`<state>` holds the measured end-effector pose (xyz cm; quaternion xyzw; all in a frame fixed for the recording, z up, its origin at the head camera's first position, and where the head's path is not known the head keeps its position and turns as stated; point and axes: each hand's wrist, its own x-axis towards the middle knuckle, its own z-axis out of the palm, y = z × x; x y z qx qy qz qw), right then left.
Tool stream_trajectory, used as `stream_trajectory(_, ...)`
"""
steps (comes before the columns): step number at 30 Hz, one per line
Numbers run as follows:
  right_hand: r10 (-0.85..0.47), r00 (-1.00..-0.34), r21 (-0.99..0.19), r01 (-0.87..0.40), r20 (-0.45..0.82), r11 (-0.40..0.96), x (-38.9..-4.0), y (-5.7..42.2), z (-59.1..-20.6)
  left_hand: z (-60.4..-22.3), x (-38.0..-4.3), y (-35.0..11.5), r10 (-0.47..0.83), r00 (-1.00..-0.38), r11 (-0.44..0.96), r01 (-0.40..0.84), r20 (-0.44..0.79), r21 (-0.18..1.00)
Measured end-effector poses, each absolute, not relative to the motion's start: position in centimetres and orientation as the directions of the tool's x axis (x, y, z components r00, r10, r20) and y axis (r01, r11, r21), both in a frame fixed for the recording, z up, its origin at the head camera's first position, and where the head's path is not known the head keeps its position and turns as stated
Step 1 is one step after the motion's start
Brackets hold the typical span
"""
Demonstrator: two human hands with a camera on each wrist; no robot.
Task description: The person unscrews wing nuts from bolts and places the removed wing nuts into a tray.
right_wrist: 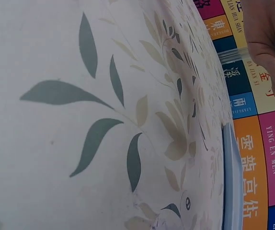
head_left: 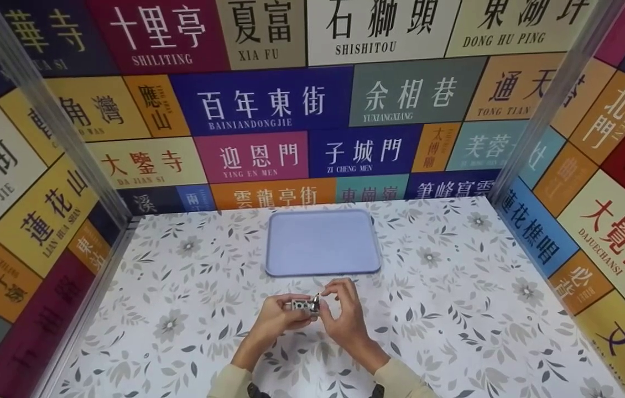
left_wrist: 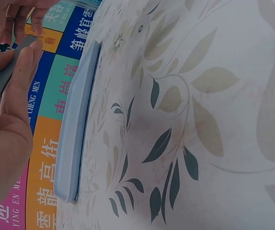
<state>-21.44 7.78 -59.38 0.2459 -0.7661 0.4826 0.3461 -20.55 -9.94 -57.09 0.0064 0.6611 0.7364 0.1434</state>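
Over the table in front of the tray, my left hand [head_left: 276, 316] grips a small grey metal block [head_left: 301, 305] with round holes in its face. In the left wrist view the same block [left_wrist: 13, 72] shows a smooth grey side, held between thumb and fingers. My right hand [head_left: 345, 318] pinches a small dark, shiny piece [head_left: 316, 302] at the block's right end. Whether this piece is joined to the block cannot be seen. The right wrist view catches only part of a hand [right_wrist: 269, 43] at its upper right edge; the block is out of sight there.
A light blue-purple tray [head_left: 323, 243] lies flat beyond the hands. The table [head_left: 180, 287] has a white leaf-and-flower cover. Sign-covered panels [head_left: 262, 105] stand behind and on both sides, with metal posts [head_left: 77, 132] at the corners.
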Motion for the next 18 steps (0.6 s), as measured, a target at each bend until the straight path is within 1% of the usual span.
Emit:
stream_trajectory(7,-0.063,-0.684,-0.598,-0.675,0.727,0.432,-21.32,7.84,-59.86,-57.07,-20.57,-10.0,0.218,-0.957,-0.11,-0.218,-0.19,0.97)
stream_trajectory(11,-0.086,-0.677,-0.599,-0.696,0.731,0.395,-21.26,7.8,-59.74,-57.09,-20.59,-10.01,0.226,-0.956,-0.112,-0.216,-0.187,0.97)
stream_trajectory(18,-0.117,-0.636,-0.572,-0.748,0.763,0.338,-21.26,7.54,-59.28,-57.27,-20.52,-9.84,0.25,-0.951,-0.112,-0.214,-0.181,0.97)
